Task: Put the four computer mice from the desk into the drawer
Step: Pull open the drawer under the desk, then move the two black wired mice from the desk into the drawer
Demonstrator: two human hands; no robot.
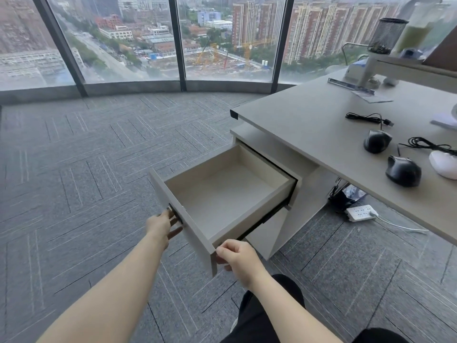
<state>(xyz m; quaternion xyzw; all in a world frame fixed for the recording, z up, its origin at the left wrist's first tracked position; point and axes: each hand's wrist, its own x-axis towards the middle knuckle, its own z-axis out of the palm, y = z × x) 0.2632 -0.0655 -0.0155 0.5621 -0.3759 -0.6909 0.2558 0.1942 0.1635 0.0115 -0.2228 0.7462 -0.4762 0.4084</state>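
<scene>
The right hand [238, 256] pinches the near corner of the drawer [222, 191] front with curled fingers, while the left hand [162, 225] grips its handle, fingers wrapped around it. The drawer stands pulled out (nothing inside), and 3 mice lie on the counter [309, 125] beyond: 2 black mice [403, 171] [377, 141] and a white mouse [444, 163] at the frame edge.

Bare forearms; black trousers [262, 315], apparently, on the legs.

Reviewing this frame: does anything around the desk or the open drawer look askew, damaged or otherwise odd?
Nothing looks damaged or spilled. The drawer is open and empty. Only three mice show on the desk: two black, one white cut by the frame edge.
</scene>
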